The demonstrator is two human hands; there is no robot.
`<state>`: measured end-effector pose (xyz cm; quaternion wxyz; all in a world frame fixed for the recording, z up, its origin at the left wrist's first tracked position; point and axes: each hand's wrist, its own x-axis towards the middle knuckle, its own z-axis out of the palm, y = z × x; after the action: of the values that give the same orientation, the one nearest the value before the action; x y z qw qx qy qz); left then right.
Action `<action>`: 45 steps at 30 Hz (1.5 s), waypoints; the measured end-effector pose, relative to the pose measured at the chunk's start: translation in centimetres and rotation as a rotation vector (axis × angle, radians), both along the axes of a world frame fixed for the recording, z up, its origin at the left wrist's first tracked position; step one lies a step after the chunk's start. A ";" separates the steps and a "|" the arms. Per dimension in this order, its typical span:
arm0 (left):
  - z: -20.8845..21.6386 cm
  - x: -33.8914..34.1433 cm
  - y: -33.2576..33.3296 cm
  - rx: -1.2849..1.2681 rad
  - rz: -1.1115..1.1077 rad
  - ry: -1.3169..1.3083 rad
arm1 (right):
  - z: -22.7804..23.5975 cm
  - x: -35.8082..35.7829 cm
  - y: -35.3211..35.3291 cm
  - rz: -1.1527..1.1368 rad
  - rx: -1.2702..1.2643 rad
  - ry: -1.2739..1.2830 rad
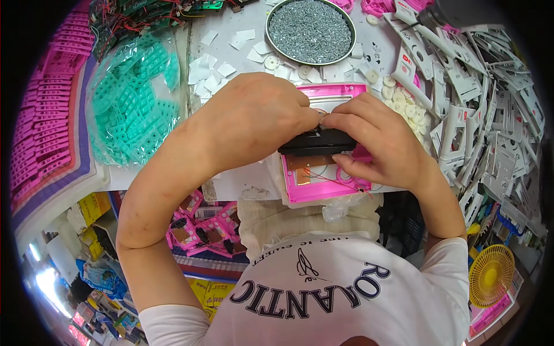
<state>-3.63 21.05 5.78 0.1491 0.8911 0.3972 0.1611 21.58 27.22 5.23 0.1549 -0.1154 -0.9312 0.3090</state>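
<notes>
A pink plastic casing [324, 193] lies at the table's near edge in front of me. Across it is a long black plastic part [323, 143], with a brown board [310, 162] and thin wires [323, 174] showing below. My right hand [381, 135] grips the black part, fingertips above it and thumb at its lower edge. My left hand [271, 109] is closed just above the part, its fingertips meeting the right fingertips. Whatever the left hand pinches is too small and hidden to name; thin wire ends show beside it.
A round tin of small screws [310, 32] stands at the back. White paper squares [216, 72] and cream plastic wheels [404, 106] lie around. A bag of teal pieces [135, 104] sits left, beside stacked pink parts [49, 124]. White panels [461, 115] pile up right.
</notes>
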 end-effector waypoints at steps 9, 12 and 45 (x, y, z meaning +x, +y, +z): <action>1.3 1.1 -2.7 -0.010 0.070 0.094 | 0.3 -0.9 -0.2 0.042 0.097 -0.107; 0.6 1.8 -4.7 -0.007 0.227 0.037 | 0.2 -1.0 -0.6 0.022 0.190 -0.103; 0.0 1.8 -1.9 -0.746 0.491 -0.368 | 1.0 -0.4 -3.3 0.021 0.566 -0.100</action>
<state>-1.87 19.19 5.80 0.4839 0.6132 0.5937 0.1932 21.15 23.87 6.19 0.1315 -0.0729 -0.9881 0.0325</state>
